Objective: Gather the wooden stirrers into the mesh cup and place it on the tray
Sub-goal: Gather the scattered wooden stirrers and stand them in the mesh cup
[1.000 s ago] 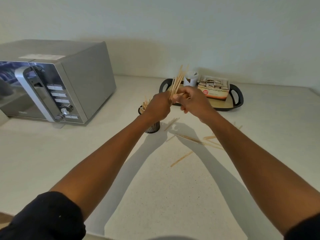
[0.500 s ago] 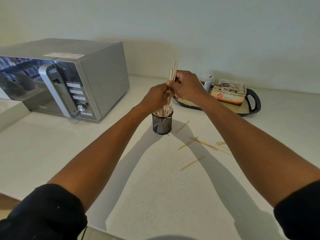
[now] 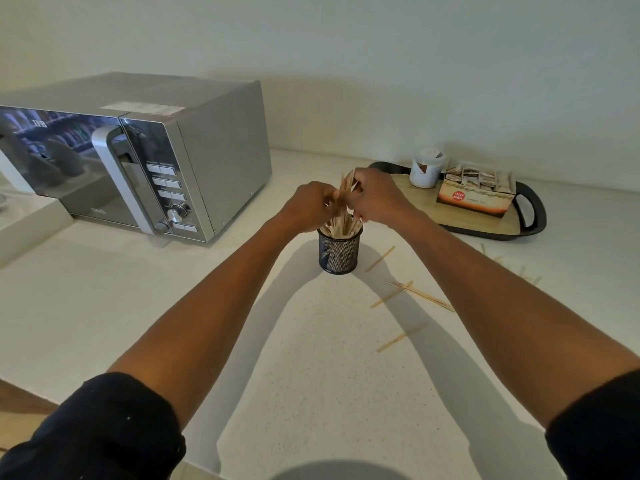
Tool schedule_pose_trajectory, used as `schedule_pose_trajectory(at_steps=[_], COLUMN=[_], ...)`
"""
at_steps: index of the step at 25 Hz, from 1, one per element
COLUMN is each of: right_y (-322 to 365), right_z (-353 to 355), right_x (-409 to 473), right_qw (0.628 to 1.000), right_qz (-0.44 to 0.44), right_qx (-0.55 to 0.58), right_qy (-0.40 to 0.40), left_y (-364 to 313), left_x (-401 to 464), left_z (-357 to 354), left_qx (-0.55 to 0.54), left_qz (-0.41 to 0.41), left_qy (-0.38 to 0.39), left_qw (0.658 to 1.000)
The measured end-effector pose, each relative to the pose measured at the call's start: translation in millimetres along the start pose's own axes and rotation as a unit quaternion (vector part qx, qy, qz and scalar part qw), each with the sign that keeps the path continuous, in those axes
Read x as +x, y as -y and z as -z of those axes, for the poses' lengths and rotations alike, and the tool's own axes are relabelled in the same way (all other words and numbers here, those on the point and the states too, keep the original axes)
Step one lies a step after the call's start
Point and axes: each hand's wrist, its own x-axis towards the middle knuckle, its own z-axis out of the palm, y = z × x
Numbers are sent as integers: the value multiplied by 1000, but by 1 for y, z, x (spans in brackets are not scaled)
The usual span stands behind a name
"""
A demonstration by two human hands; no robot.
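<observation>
A black mesh cup (image 3: 339,252) stands on the white counter, filled with wooden stirrers (image 3: 341,226) that stick up out of it. Directly above the cup my left hand (image 3: 308,206) and my right hand (image 3: 377,199) are both closed around the upper part of the stirrer bundle, whose tips show between them. Several loose stirrers (image 3: 420,295) lie on the counter to the right of the cup. The black-handled tray (image 3: 530,216) with a wooden base sits at the back right.
A silver microwave (image 3: 145,161) stands at the back left. On the tray are a white jar (image 3: 426,168) and a box of sachets (image 3: 476,190). A wall runs behind the counter, and the counter's front edge is near my elbows.
Both hands have lowered the stirrer bundle further into the cup. The view has shifted so the cup and tray sit more to the right.
</observation>
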Motion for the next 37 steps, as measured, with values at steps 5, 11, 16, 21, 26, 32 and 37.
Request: schedule_pose_trajectory(at_steps=[5, 11, 16, 21, 26, 32, 37], right_y=[-9, -21, -33, -34, -44, -95, -121], right_z=[-7, -18, -26, -20, 4, 8, -9], right_x=[-1, -7, -13, -27, -57, -154, -209], right_qw=[1000, 996, 985, 993, 997, 992, 983], right_qz=[-3, 54, 93, 88, 46, -56, -109], right_qx=[4, -71, -142, -61, -32, -90, -141], right_qy=[-23, -27, -14, -55, -50, 67, 49], left_y=[4, 4, 6, 2, -32, -48, -52], left_x=[0, -4, -11, -23, -63, -109, -123], left_z=[-3, -11, -22, -18, -32, -100, -130], left_qx=[-11, 64, 165, 181, 62, 9, 84], left_qz=[7, -13, -70, -63, -145, -134, -148], left_qy=[-28, -12, -8, -44, -155, 83, 115], left_qw=[1000, 998, 984, 981, 975, 987, 979])
